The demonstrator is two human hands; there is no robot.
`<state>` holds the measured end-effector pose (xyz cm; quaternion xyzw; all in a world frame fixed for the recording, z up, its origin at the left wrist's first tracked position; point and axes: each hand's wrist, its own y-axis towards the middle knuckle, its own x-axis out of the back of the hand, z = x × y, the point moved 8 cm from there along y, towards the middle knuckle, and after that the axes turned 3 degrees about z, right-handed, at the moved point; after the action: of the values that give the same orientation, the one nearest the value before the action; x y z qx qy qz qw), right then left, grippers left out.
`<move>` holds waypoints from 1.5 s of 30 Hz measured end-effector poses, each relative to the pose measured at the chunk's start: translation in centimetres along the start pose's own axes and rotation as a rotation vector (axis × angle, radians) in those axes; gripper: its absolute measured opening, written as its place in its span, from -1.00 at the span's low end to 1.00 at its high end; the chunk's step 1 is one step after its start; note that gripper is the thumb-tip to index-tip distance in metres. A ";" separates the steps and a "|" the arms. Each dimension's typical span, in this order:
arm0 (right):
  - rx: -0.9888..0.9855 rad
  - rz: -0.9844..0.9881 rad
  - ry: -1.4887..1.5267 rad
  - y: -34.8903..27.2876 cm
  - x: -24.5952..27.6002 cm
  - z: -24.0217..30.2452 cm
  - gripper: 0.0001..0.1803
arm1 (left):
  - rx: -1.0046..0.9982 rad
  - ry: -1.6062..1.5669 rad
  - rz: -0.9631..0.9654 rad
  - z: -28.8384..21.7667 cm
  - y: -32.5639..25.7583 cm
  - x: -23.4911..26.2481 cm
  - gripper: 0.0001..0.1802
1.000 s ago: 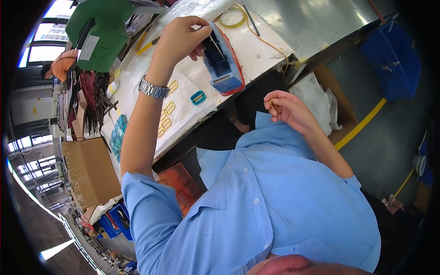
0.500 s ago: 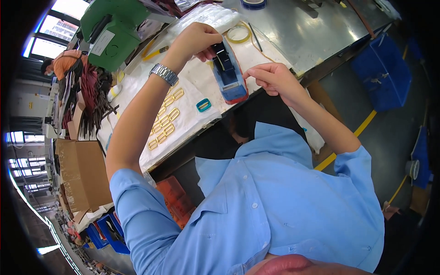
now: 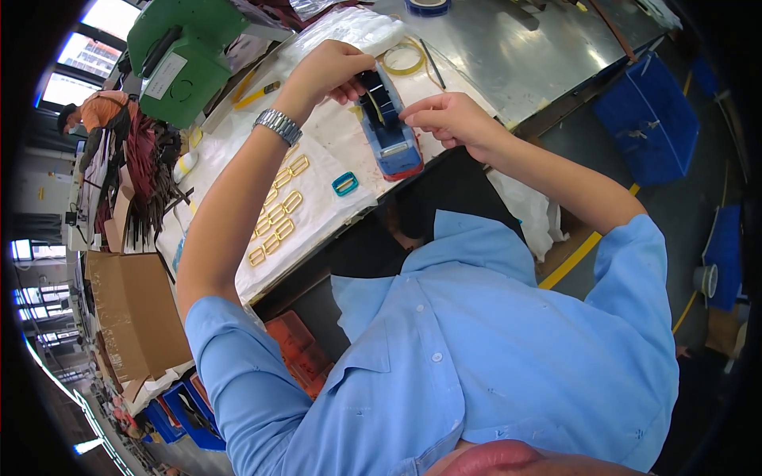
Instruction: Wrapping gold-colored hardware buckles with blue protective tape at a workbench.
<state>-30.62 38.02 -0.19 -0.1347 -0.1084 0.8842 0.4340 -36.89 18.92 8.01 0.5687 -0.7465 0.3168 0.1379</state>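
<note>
A blue tape dispenser [image 3: 394,159] with a red base and a dark inside stands at the table's near edge. My left hand [image 3: 327,73], with a metal watch at the wrist, reaches to its far left side, fingers curled at the dark part; what they grip is hidden. From the right, my right hand [image 3: 459,123] brings its thumb and index finger together at the dispenser's right side; anything between the tips is too small to make out. Left of the dispenser lie a teal slider buckle [image 3: 345,184] and several gold slider buckles [image 3: 292,201] on white sheeting.
A tape roll [image 3: 403,58], a yellow-handled tool [image 3: 258,95] and a green machine [image 3: 186,59] stand or lie beyond my hands. A blue bin [image 3: 647,119] is at right, a cardboard box [image 3: 139,317] at left. Another person [image 3: 99,111] bends over at far left.
My right hand has moved left and slightly up, its fingertips now at the dispenser's upper right side. My left hand stays at the far end. The whole view has shifted slightly.
</note>
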 end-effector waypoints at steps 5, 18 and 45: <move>0.040 -0.050 -0.057 -0.6 -0.5 1.0 -0.73 | -0.020 -0.002 0.013 0.3 -0.3 -0.2 -0.58; 0.199 -0.123 -0.197 -0.7 0.0 2.3 -0.76 | -0.455 0.115 -0.673 0.5 -13.0 -4.8 -0.81; 0.320 -0.064 -0.245 -0.8 -1.1 1.9 -0.80 | -0.285 -0.486 -0.540 3.5 -10.9 -7.8 -0.80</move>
<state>-30.03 37.50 1.98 0.0482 -0.0229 0.8856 0.4615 -23.69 21.03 4.37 0.7783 -0.6174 0.0186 0.1131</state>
